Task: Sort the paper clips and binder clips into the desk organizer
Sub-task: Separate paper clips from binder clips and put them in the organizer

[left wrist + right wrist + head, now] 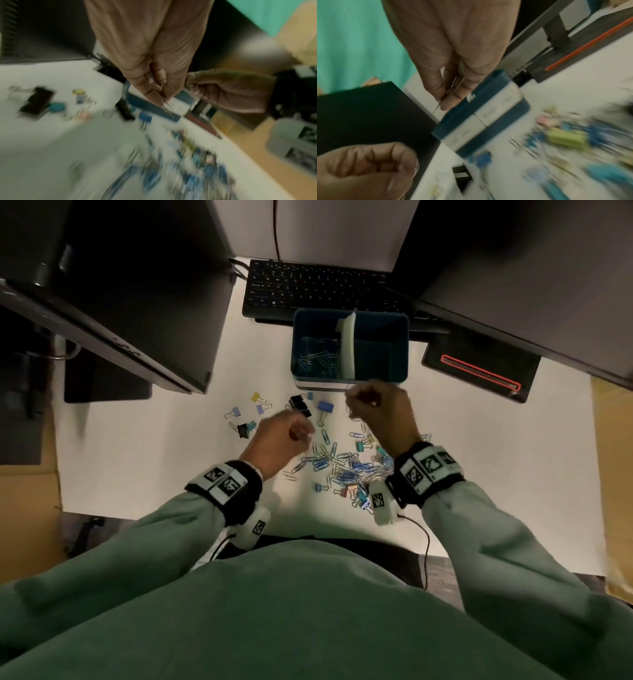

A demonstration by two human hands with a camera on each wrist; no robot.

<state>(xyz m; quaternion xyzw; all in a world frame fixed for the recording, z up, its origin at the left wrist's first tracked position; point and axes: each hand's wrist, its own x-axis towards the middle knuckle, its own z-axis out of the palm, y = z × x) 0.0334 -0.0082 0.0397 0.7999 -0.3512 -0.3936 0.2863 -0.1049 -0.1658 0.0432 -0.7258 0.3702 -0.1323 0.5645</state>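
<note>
The blue desk organizer [400,347] stands mid-desk, split by a white divider [347,344]. Its left compartment holds several paper clips [318,357]. Just in front of its near wall, my right hand [352,402] pinches a thin wire paper clip [436,106] at its fingertips. My left hand [301,433] hovers lower left of it, above the desk, and pinches paper clips [165,101]. A pile of paper clips [342,467] mixed with small binder clips lies between my wrists. A black binder clip [299,405] and a blue one [325,406] lie near the organizer.
A black keyboard [308,289] lies behind the organizer. Dark monitors [120,285] overhang the left and right sides. A black device with a red line [479,371] sits right of the organizer. Small coloured binder clips [255,397] are scattered at the left.
</note>
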